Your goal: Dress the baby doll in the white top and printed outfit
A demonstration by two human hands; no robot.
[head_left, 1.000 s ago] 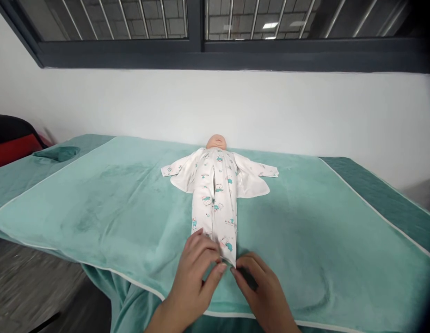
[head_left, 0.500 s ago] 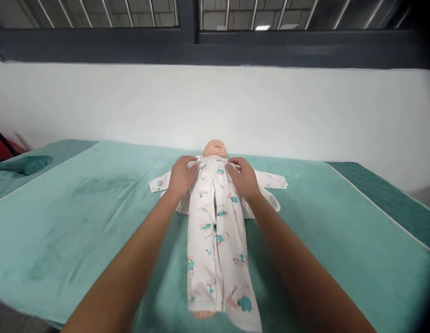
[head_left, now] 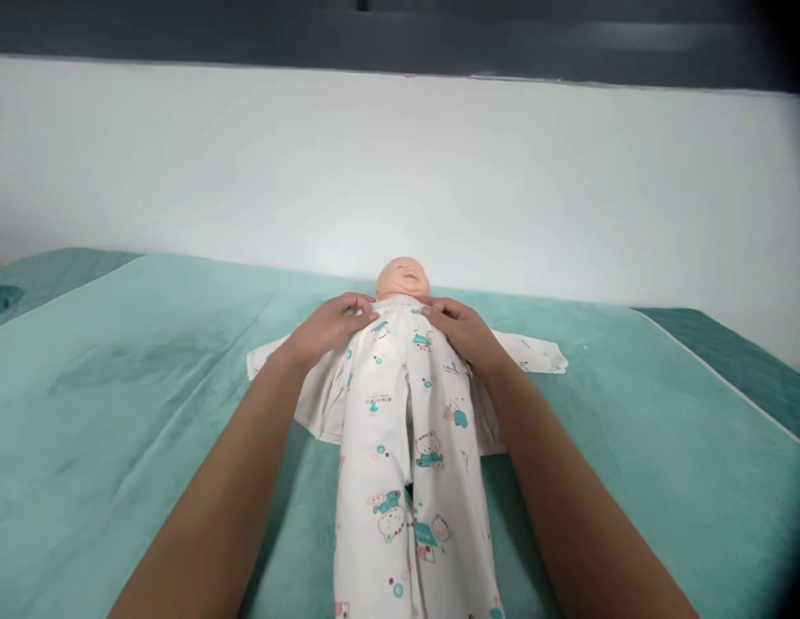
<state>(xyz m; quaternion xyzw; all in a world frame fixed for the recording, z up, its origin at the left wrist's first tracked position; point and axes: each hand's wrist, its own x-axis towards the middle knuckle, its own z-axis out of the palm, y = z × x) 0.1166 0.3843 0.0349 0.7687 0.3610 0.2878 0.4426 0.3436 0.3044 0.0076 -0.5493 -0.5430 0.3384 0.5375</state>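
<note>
A baby doll [head_left: 403, 277] lies on its back with its head toward the wall. White printed baby trousers [head_left: 378, 456] cover its front, their top edge up near the doll's neck. Beneath them spreads a white baby jacket [head_left: 323, 400], its sleeves stretched out to both sides. My left hand [head_left: 335, 327] pinches the top edge of the trousers on the left, thumb and fingers together. On the other side my right hand [head_left: 461, 327] grips the same edge, its fingertips close to the doll's neck. The trouser legs' lower ends are out of view.
A green plush cover [head_left: 148, 413] lies under the doll, with darker green strips at both sides. Behind it rises a white wall [head_left: 400, 163], with a dark window frame [head_left: 400, 39] above.
The view has come closer and tipped down, so the window bars and the doll's foot have left the picture. Both hands stay at the trousers' top edge.
</note>
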